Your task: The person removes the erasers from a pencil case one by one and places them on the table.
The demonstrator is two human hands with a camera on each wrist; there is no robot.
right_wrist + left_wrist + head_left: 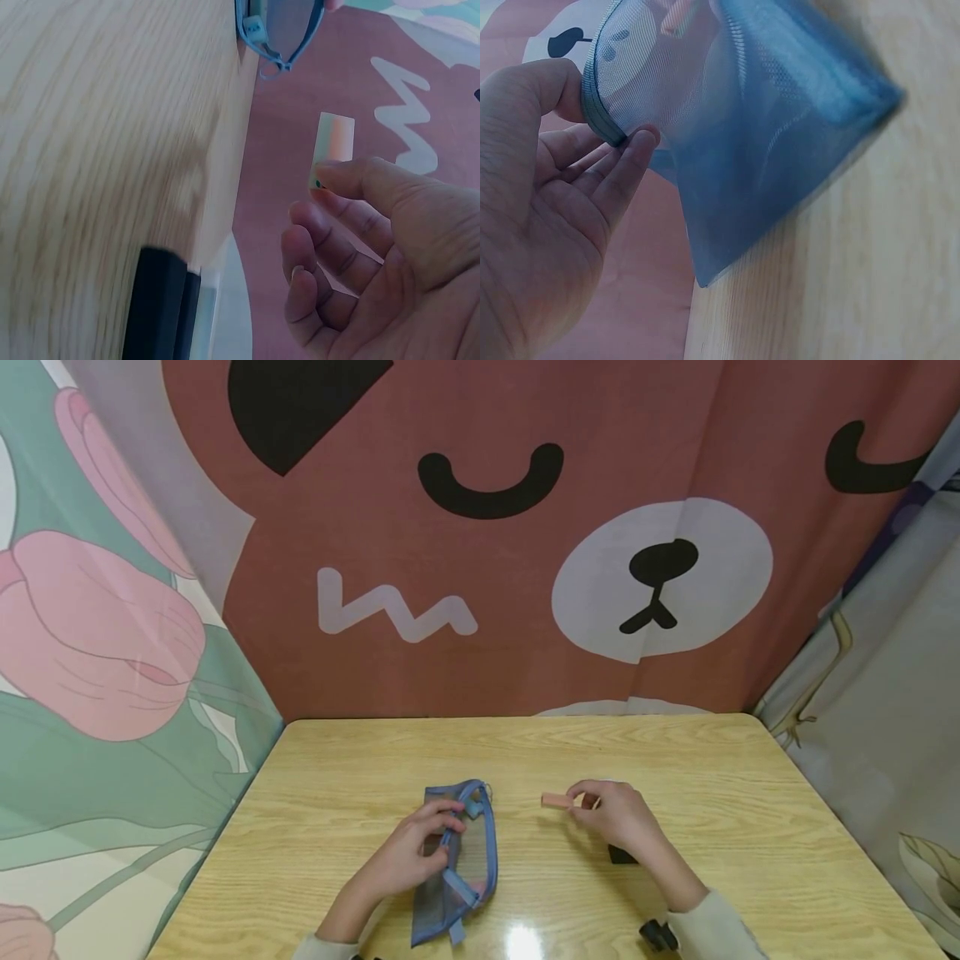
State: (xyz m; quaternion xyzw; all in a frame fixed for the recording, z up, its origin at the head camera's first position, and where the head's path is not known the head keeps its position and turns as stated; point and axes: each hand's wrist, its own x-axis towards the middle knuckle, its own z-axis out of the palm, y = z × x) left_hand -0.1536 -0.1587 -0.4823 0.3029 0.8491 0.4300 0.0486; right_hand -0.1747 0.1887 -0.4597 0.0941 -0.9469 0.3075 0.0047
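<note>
A blue mesh zip pouch lies on the table with its zippered mouth spread apart. My left hand pinches one zipper edge between thumb and fingers, as the left wrist view shows up close at the pouch's rim. To the right of the pouch, my right hand holds a small peach-and-white eraser by one end. In the right wrist view the eraser sticks out between thumb and index finger, the other fingers loosely curled. Something pinkish shows inside the pouch's near end.
Beneath the right hand a black object lies on the wooden table, partly hidden; the right wrist view shows its dark long body beside a pale item. A bear-print curtain hangs behind the table's far edge, with more curtains at both sides.
</note>
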